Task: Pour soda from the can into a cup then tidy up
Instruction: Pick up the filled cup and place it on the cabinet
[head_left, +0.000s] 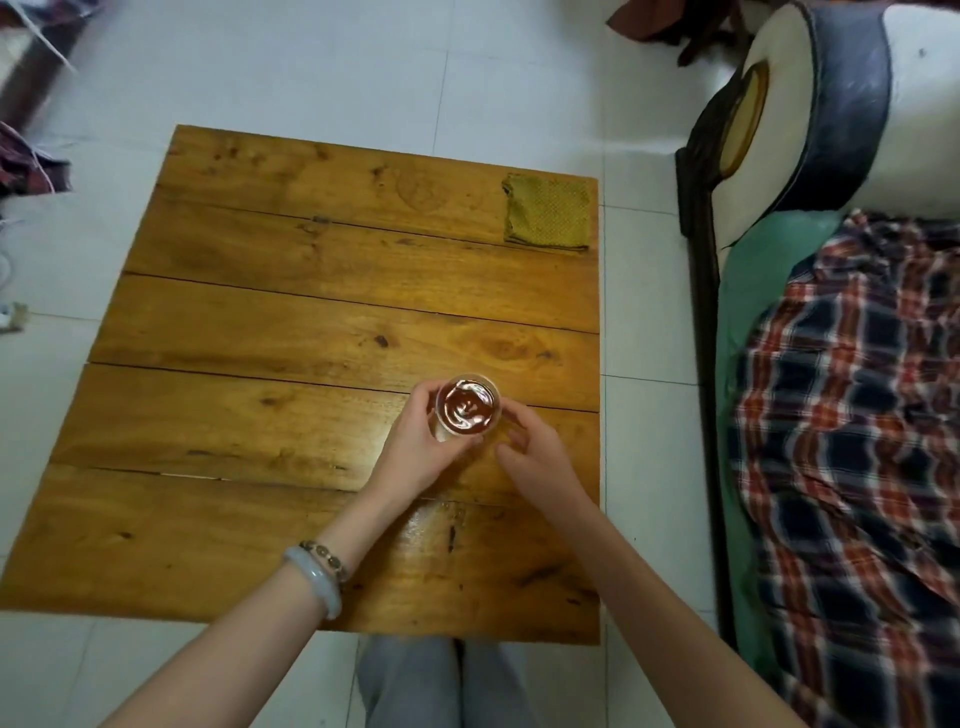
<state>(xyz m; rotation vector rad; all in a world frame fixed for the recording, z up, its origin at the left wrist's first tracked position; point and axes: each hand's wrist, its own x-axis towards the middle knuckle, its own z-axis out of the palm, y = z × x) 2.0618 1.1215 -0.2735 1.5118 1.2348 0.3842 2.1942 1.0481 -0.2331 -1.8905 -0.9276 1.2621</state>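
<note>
With the cup (468, 407) already full, we are gripping it in the left hand (415, 457), the right hand (540, 457) loosely curled at its 4 o'clock, and judging the cloth (548, 214) at the table's (260, 338) 1 o'clock is needed next.

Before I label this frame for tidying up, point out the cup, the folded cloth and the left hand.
cup (467, 408): head view, on the dark soda surface inside the rim.
folded cloth (548, 214): head view, its middle.
left hand (415, 449): head view, back of the hand.

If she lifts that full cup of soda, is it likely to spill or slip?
Probably easy to spill: the dark soda sits near the rim of the clear cup, so a tilt could slosh it. The left hand wraps its side and the right hand is close by, which should steady it. Slipperiness cannot be judged here.
</note>
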